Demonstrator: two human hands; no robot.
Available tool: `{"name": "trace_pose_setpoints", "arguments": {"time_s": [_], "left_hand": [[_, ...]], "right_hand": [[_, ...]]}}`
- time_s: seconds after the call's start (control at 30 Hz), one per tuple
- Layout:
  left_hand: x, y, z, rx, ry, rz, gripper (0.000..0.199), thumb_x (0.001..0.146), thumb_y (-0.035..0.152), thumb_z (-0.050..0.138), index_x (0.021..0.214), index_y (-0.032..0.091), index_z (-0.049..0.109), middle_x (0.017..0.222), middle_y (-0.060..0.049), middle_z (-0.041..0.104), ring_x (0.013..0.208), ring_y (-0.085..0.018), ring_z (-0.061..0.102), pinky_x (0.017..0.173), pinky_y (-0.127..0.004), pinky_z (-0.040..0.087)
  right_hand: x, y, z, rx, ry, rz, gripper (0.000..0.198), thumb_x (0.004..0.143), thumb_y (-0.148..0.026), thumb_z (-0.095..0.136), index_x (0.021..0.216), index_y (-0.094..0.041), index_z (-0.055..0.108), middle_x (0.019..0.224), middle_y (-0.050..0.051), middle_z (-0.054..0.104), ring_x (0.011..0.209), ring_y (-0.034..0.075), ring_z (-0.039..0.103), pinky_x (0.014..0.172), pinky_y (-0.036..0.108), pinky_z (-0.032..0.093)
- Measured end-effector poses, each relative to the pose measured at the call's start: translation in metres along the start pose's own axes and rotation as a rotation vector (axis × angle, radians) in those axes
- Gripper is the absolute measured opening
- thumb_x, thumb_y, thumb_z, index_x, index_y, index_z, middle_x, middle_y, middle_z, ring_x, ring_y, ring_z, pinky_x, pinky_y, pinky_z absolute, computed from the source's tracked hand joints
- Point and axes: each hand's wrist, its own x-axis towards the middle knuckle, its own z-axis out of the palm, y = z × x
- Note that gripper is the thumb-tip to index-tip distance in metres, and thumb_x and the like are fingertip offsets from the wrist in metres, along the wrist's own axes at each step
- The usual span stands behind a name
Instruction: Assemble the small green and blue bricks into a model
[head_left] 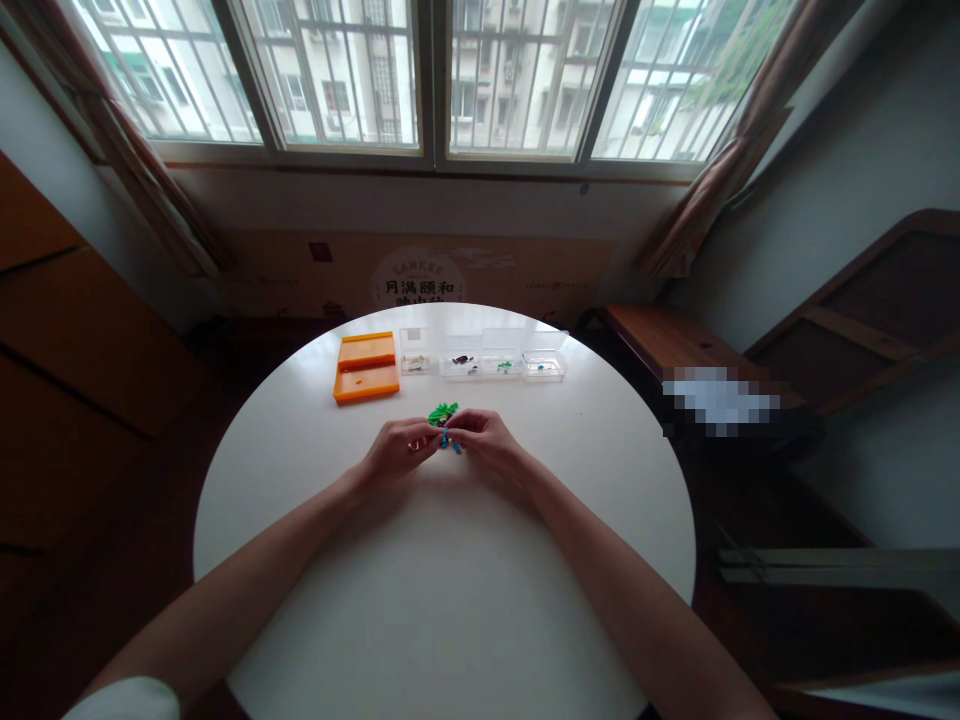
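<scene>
Blue toy pc point(446, 438) is up front, ctr of the round white table point(442, 600), held btwn the fingertips of both hands. Nearest: bare forearms point(289, 550) come in from bottom L & R, w/ a bit of pale sleeve point(124, 702) on the L one. L hand point(405, 445): thumb & fingers pinched together on the blue pc. R hand point(484, 438): thumb & fingertips also closed on it, meeting the L ones; exact finger placement too small to tell. More blue shows just below the fingers. Green toy pcs point(442, 412) are right behind the fingertips, w/ some dark bits; can't tell if they're joined to the blue pc.

Farther back, L to R: orange case point(381, 385), open, w/ a small yellowish bit point(358, 381) inside; then clear boxes point(484, 376), lids up, holding tan bits point(415, 361), dark brown bits point(462, 360), green bits point(505, 367) & a blue bit point(541, 367) at far R.

Past the table: brown cabinet point(75, 370) on L, wooden bench point(660, 345) on R w/ a pixelated patch point(720, 400), printed cardboard panel point(540, 265) under the window point(433, 100). Curtains point(694, 235) hang each side; bldgs point(367, 60) outside, behind bars.
</scene>
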Motion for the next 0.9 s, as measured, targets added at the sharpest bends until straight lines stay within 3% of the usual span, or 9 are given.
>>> {"name": "trace_pose_setpoints", "arguments": {"time_s": [0.9], "left_hand": [[0.0008, -0.0012, 0.0, 0.013, 0.027, -0.036, 0.019, 0.085, 0.028, 0.056, 0.087, 0.015, 0.069, 0.066, -0.002, 0.061, 0.051, -0.007, 0.052, 0.051, -0.017, 0.043]], "right_hand": [[-0.001, -0.0014, 0.0007, -0.007, 0.005, -0.007, 0.031, 0.059, -0.038, 0.077, 0.076, -0.014, 0.068, 0.069, 0.003, 0.064, 0.059, 0.011, 0.054, 0.055, 0.025, 0.04]]}}
